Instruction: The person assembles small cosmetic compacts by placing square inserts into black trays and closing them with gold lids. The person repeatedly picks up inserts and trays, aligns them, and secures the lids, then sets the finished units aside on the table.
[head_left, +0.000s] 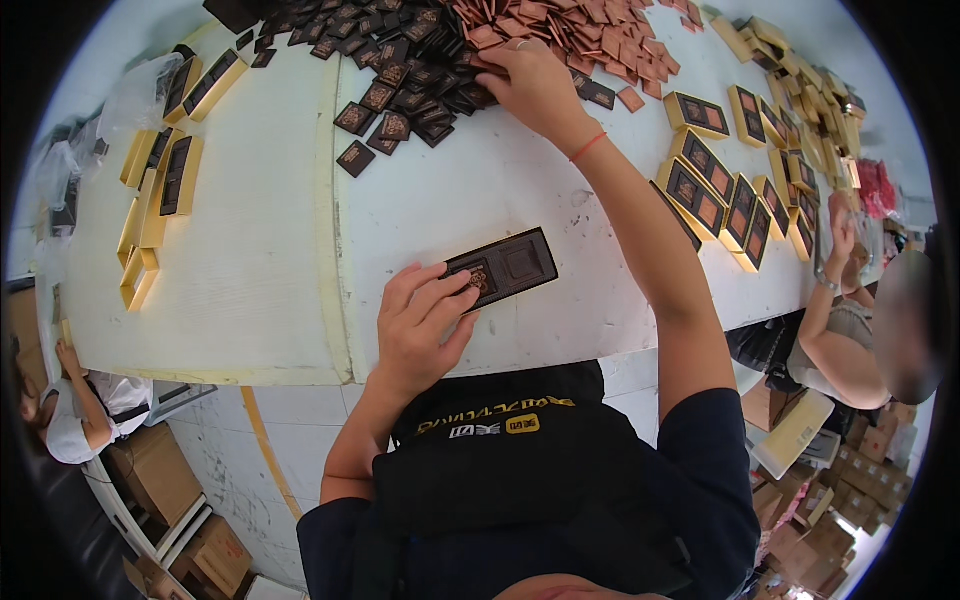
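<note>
In front of me lies a long narrow box (520, 268) with gold sides and a black insert with two square wells. A flat dark square packet (477, 281) with a printed emblem sits in its left well; the right well is bare. My left hand (425, 325) grips the box at its left end, fingertips resting on that packet. Stretched far forward, my right hand (535, 88) reaches into the edge of a heap of dark square packets (410, 85), beside a heap of copper-coloured ones (600, 40). Its fingers are bent together, and what they pinch is hidden.
Filled boxes (700, 185) stand at the right, with dark and copper squares in them. More gold boxes (180, 175) are at the left. Co-workers sit at both sides, one person's arm (835, 320) at the right. Cardboard cartons (155, 475) stand beyond the table's near edge.
</note>
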